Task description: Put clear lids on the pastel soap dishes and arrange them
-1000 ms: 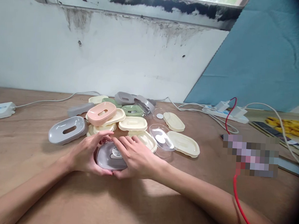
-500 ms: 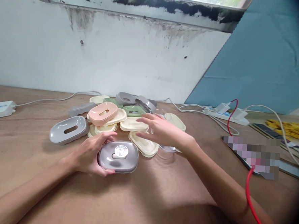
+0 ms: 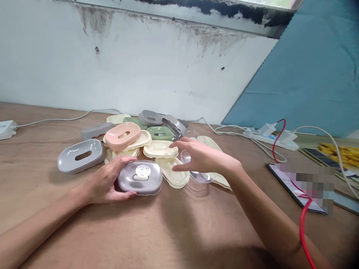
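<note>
My left hand [image 3: 108,183] grips the left end of a grey oval soap dish [image 3: 150,184], thumb at the front and fingers behind. A round white label sits above its slot, on what looks like a clear cover. Spread fingers of my right hand [image 3: 201,154] hover with nothing in them over cream oval trays [image 3: 177,175] and clear plastic lids [image 3: 199,177]; whether a fingertip touches one I cannot tell. To the left lie a pink soap dish [image 3: 123,136] on stacked cream trays and a loose grey soap dish [image 3: 68,160].
Behind are green soap dishes [image 3: 157,132] and more grey ones [image 3: 150,117] against the wall. A power strip [image 3: 270,138] with cables stands at the back right, another [image 3: 0,131] at the far left. A phone [image 3: 286,181] with a red cable lies right on the wooden table [image 3: 160,243].
The grey soap dish in my left hand has shifted slightly left and away from me. My right hand has moved a little to the right, its fingers still apart.
</note>
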